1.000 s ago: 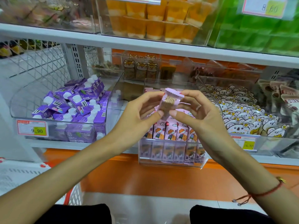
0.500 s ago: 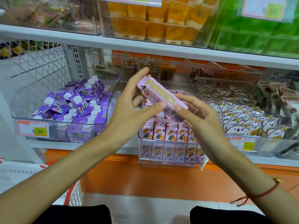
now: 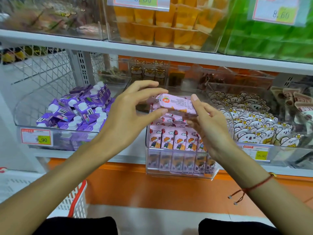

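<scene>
In the head view, the left hand (image 3: 128, 114) is pinching the left end of a pink packet (image 3: 176, 104). Its curled fingers (image 3: 152, 90) are lying over the top and its thumb (image 3: 157, 114) is pressing up from beneath. The right hand (image 3: 210, 128) is gripping the other end, with one fingertip (image 3: 194, 97) standing up against the packet's right end. Its remaining fingers (image 3: 188, 122) are curling underneath. The packet is lying roughly level between the two sets of fingertips, printed side up, lifted clear of everything else.

Straight below the fingers, a clear bin (image 3: 177, 176) is holding a row of matching packets (image 3: 177, 141) standing upright. Left of the left fingers, purple cartons (image 3: 79, 112) are lying heaped in another bin, with a price tag (image 3: 36, 139) on its front. Right of the right fingers, koala packs (image 3: 254, 128) are filling a third bin. A red cord bracelet (image 3: 254, 187) is circling the right wrist. Well below the left fingers, a white basket (image 3: 76, 200) with a red handle is showing beside the forearm.
</scene>
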A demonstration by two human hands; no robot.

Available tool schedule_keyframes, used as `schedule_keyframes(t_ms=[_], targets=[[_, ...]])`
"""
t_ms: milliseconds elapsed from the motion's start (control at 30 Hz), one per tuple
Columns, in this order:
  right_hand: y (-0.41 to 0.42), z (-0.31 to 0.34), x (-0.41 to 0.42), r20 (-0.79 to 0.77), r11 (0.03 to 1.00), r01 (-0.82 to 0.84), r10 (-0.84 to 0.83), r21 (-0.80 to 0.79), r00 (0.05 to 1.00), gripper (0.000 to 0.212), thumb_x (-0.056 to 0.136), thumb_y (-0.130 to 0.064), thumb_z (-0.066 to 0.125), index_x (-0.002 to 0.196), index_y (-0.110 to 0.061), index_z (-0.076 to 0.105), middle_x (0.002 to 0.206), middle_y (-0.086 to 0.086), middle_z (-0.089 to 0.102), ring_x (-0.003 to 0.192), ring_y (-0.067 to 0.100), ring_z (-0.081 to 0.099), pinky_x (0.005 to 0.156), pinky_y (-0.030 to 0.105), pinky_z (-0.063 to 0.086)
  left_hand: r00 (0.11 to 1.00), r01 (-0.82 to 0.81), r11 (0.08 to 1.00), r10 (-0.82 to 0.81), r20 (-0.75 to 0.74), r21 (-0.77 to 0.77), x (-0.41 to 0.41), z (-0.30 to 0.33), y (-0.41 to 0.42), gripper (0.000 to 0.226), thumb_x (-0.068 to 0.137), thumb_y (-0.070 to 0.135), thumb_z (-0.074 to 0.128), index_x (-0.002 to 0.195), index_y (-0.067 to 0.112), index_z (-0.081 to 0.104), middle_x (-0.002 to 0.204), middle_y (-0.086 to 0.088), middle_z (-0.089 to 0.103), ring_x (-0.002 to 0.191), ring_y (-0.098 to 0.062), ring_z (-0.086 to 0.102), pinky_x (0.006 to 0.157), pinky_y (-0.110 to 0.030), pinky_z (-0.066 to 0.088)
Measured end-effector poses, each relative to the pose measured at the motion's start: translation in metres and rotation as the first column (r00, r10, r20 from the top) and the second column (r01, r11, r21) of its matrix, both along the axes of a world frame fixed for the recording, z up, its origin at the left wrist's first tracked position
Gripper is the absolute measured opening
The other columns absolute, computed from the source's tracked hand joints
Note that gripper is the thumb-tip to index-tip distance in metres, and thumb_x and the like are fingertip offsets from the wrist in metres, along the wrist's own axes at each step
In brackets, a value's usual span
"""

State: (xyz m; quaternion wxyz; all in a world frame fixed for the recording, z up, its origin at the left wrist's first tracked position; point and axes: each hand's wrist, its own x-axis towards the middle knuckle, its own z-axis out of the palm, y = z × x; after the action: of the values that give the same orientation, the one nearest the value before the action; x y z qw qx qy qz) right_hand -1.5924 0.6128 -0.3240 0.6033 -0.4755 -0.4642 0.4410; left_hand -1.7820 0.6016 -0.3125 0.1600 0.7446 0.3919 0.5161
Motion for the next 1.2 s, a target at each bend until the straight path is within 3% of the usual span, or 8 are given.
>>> schedule_keyframes(t_ms=[133, 233, 367, 733, 833, 967, 1133, 1200], targets=[[0.008, -0.014, 0.001, 0.434, 0.977, 0.046, -0.135, 0.209, 0.891, 0.021, 0.095, -0.037, 0.053, 0.109, -0.021, 0.059, 0.100, -0.007, 0.067, 0.093, 0.010, 0.063, 0.083, 0.033, 0.052, 0.994, -0.104, 0.994, 0.103, 0.025, 0.038, -0.005, 0.003, 0.012, 0.040, 0.081, 0.025, 0.075, 0.120, 0.024, 0.066, 0.103, 0.006, 0.066, 0.091, -0.003, 0.062, 0.076, -0.012, 0.051], [0.010, -0.028, 0.008, 0.806, 0.963, -0.129, -0.121, 0.237, 0.580, 0.037, 0.094, -0.029, 0.055, 0.130, -0.024, 0.049, 0.123, -0.002, 0.057, 0.110, 0.019, 0.055, 0.091, 0.037, 0.046, 0.977, -0.206, 0.976, 0.209, -0.046, 0.067, -0.010, 0.005, 0.026, 0.041, 0.081, 0.029, 0.075, 0.121, 0.025, 0.065, 0.105, 0.005, 0.068, 0.092, -0.007, 0.062, 0.081, -0.030, 0.055], [0.013, -0.037, 0.012, 0.947, 0.963, -0.217, -0.089, 0.161, 0.308, 0.042, 0.096, -0.036, 0.052, 0.133, -0.016, 0.053, 0.132, 0.003, 0.057, 0.123, 0.024, 0.047, 0.102, 0.033, 0.035, 0.940, -0.211, 0.975, 0.223, -0.257, 0.076, -0.010, 0.007, 0.046, 0.042, 0.080, 0.033, 0.075, 0.118, 0.025, 0.060, 0.109, 0.004, 0.068, 0.099, -0.017, 0.065, 0.080, -0.042, 0.055], [0.013, -0.037, 0.014, 0.952, 0.961, -0.232, -0.078, 0.151, 0.295, 0.042, 0.096, -0.039, 0.050, 0.133, -0.020, 0.053, 0.134, -0.001, 0.055, 0.124, 0.018, 0.045, 0.103, 0.029, 0.030, 0.519, -0.159, 0.986, 0.117, -0.847, 0.039, 0.020, 0.038, 0.093, 0.038, 0.078, 0.043, 0.074, 0.110, 0.025, 0.066, 0.110, 0.000, 0.067, 0.088, -0.018, 0.055, 0.073, -0.031, 0.041], [0.013, -0.038, 0.014, 0.950, 0.960, -0.235, -0.079, 0.154, 0.301, 0.041, 0.095, -0.038, 0.051, 0.133, -0.021, 0.053, 0.132, -0.003, 0.055, 0.122, 0.016, 0.045, 0.101, 0.026, 0.030, 0.493, -0.186, 0.982, 0.067, -0.868, -0.030, 0.025, 0.023, 0.103, 0.034, 0.083, 0.040, 0.069, 0.114, 0.027, 0.066, 0.114, 0.004, 0.065, 0.108, -0.022, 0.058, 0.074, -0.029, 0.038], [0.014, -0.039, 0.015, 0.950, 0.956, -0.246, -0.083, 0.161, 0.300, 0.042, 0.096, -0.038, 0.050, 0.134, -0.021, 0.052, 0.133, -0.004, 0.055, 0.121, 0.015, 0.045, 0.099, 0.024, 0.029, 0.569, -0.131, 0.991, 0.047, -0.821, -0.034, 0.018, 0.023, 0.102, 0.023, 0.084, 0.035, 0.067, 0.106, 0.029, 0.069, 0.097, 0.008, 0.058, 0.097, -0.015, 0.055, 0.068, -0.027, 0.035], [0.015, -0.039, 0.016, 0.951, 0.956, -0.249, -0.080, 0.158, 0.298, 0.042, 0.096, -0.039, 0.050, 0.133, -0.022, 0.052, 0.132, -0.004, 0.055, 0.121, 0.015, 0.045, 0.100, 0.026, 0.030, 0.352, -0.113, 0.987, -0.068, -0.934, -0.114, 0.022, 0.025, 0.097, 0.033, 0.086, 0.037, 0.063, 0.116, 0.024, 0.068, 0.117, 0.002, 0.060, 0.109, -0.018, 0.050, 0.085, -0.041, 0.049], [0.014, -0.039, 0.015, 0.951, 0.956, -0.247, -0.080, 0.158, 0.299, 0.041, 0.096, -0.039, 0.050, 0.133, -0.022, 0.052, 0.132, -0.004, 0.055, 0.121, 0.015, 0.046, 0.099, 0.025, 0.030, 0.351, -0.124, 0.986, -0.061, -0.935, -0.111, 0.025, 0.023, 0.096, 0.028, 0.087, 0.033, 0.064, 0.110, 0.019, 0.071, 0.108, 0.001, 0.059, 0.104, -0.018, 0.052, 0.076, -0.035, 0.048]])
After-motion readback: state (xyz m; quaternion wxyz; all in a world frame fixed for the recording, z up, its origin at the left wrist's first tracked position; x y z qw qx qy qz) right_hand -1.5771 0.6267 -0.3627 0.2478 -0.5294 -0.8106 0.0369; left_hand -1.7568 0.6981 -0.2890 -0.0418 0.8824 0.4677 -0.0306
